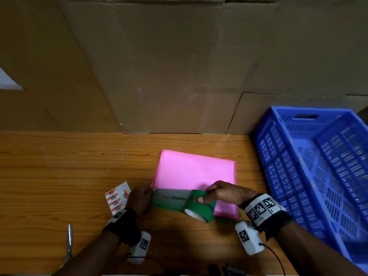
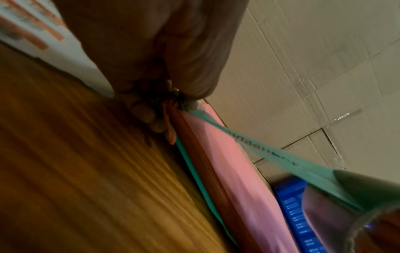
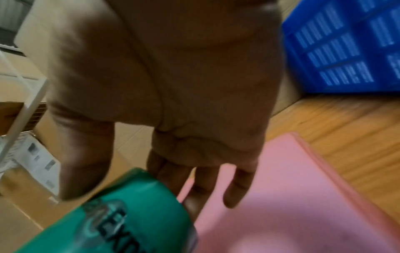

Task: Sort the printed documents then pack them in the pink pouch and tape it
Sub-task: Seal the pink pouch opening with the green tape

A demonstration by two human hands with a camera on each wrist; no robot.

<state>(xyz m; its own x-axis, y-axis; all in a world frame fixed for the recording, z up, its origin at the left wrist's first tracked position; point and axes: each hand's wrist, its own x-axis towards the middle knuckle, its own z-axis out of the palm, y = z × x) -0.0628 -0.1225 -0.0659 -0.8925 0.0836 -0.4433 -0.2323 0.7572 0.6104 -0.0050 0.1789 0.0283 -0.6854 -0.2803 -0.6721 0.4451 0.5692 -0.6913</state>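
R grip grasps tape roll, L grip pinches tape end; wood table, cardboard wall.

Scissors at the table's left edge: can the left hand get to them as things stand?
Probably not yet: the way to the scissors looks open, but the left hand pinches the tape end at the pink pouch corner.
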